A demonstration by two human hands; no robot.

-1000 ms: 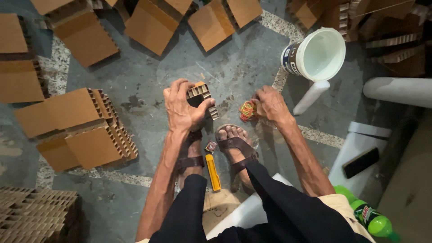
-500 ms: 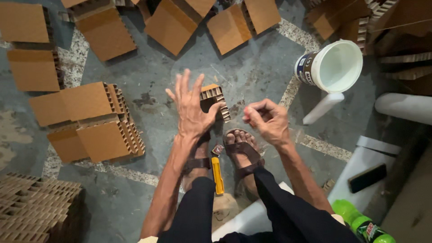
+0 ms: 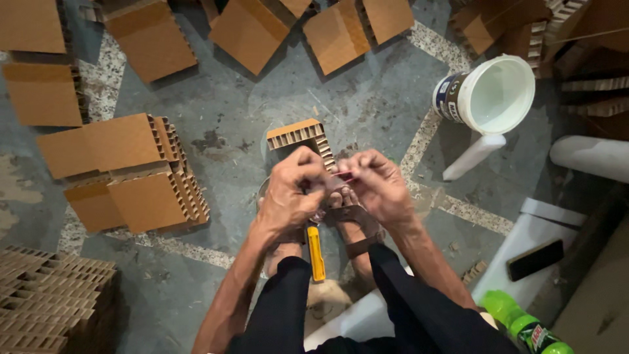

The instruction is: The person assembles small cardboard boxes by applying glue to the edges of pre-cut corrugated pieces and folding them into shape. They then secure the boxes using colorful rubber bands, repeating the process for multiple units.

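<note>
Both hands meet mid-frame, left hand (image 3: 291, 193) and right hand (image 3: 377, 187) each in a pinching grip on a small red-pink item (image 3: 343, 177), just at 6 o'clock of the honeycomb cardboard piece (image 3: 301, 136); fiddly prep step, I'd judge, needing fine fingertip control.

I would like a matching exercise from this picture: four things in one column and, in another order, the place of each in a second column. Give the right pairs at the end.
Things:
1. white bucket
2. yellow knife
3. green bottle
4. black phone

Places:
A. on the floor between the person's feet
B. bottom right corner, lying on its side
C. on a white surface at the right
D. upper right, lying on its side with its opening toward the camera

Pairs: 1-D, 2-A, 3-B, 4-C
</note>
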